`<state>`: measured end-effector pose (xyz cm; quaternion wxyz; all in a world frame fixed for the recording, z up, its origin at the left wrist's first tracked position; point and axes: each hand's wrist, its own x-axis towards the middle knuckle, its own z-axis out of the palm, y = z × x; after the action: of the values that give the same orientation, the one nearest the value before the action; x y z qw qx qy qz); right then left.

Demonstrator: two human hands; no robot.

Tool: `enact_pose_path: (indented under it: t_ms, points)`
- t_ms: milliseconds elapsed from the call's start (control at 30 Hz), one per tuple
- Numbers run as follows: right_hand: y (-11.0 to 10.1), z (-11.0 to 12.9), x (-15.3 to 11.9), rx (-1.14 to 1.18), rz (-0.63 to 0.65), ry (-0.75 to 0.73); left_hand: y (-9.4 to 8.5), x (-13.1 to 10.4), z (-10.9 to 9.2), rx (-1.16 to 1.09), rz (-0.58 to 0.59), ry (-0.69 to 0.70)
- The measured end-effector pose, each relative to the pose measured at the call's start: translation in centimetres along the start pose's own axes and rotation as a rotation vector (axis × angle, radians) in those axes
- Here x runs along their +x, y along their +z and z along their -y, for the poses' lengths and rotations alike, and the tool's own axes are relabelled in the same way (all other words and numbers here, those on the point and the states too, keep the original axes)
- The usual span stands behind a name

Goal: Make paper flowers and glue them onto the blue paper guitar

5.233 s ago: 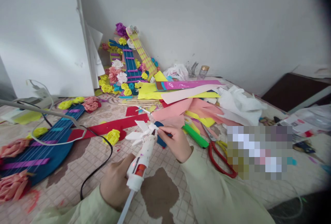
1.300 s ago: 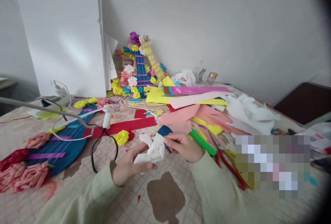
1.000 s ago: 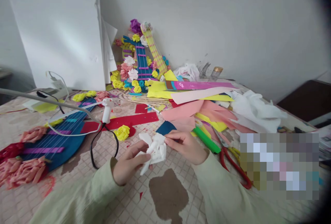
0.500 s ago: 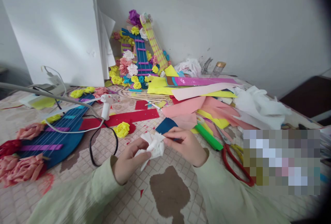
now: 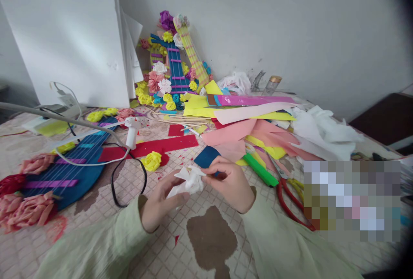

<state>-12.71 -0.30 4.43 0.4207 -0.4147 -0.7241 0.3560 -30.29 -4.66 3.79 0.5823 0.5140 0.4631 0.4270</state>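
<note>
A crumpled white paper flower (image 5: 192, 183) is between my hands, above the near part of the table. My left hand (image 5: 163, 199) is closed on its lower left side, thumb across the front. The fingertips of my right hand (image 5: 230, 182) pinch its right edge; exactly what lies between them is partly hidden. Just beyond my right hand lies a dark blue paper piece (image 5: 206, 155). A yellow paper flower (image 5: 152, 160) rests on the table past my left hand.
Red-handled scissors (image 5: 290, 203) and a green roll (image 5: 260, 170) lie to the right. A white glue gun (image 5: 131, 133) with looping cords stands left, near a blue paper guitar (image 5: 85, 171). Paper strips (image 5: 238, 135) and thin wooden sticks (image 5: 183, 119) spread behind.
The white paper has been turned and folded a little, its loose strip now bunched rounder. My right hand has shifted slightly while keeping its pinch on the edge.
</note>
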Motion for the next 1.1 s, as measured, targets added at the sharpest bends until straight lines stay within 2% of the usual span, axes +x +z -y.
enact_pose_path:
  t_ms: [200,400,567,900,1100]
  points:
    - [0.9,0.1,-0.4,-0.103,-0.055,-0.102,0.4,0.2,0.3,-0.022,-0.078,-0.015]
    - [0.9,0.3,-0.5,-0.244,-0.049,-0.233,0.8,0.6,1.2,-0.245,-0.225,-0.082]
    - [0.6,0.7,-0.6,-0.245,-0.026,-0.283,1.0,0.6,1.1,-0.317,-0.306,-0.097]
    - [1.1,0.6,-0.8,-0.175,-0.131,-0.187,1.2,0.5,1.3,-0.304,-0.281,-0.135]
    - [1.4,0.6,-0.7,-0.156,-0.157,-0.175,1.0,0.2,0.6,-0.339,-0.195,-0.129]
